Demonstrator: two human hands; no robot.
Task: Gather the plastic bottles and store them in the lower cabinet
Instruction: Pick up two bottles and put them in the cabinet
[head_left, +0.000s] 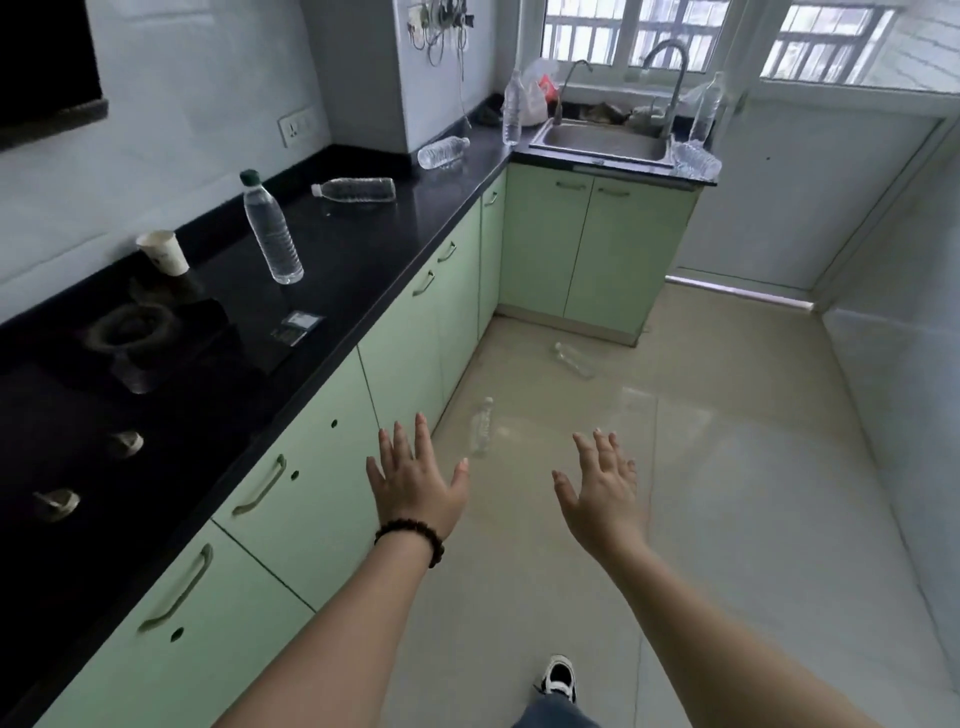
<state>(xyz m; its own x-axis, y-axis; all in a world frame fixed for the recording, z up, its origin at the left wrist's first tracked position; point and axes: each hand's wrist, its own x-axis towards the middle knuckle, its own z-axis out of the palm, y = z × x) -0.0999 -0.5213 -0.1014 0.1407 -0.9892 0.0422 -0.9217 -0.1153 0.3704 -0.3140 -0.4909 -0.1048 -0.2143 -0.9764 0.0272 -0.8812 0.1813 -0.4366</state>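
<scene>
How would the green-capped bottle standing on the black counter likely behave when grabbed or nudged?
The green-capped bottle stands upright, tall and narrow, so a nudge would probably tip it. It looks clear and nearly empty, so likely light. Its thin ribbed plastic may flex under a firm squeeze, and once down it could roll along the counter.

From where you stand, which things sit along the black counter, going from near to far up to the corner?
Paper cup → upright bottle → lying bottle → second lying bottle, nearest the corner.

Countertop (332, 270) glossy black. Cabinet doors (311, 493) pale green, all at 9 o'clock. Upright bottle (272, 234) clear, dark green cap. Paper cup (163, 253) off-white. Floor (753, 493) beige tile. Beaded bracelet (413, 538) dark brown. Shoe (560, 674) black-and-white at 6 o'clock.
</scene>
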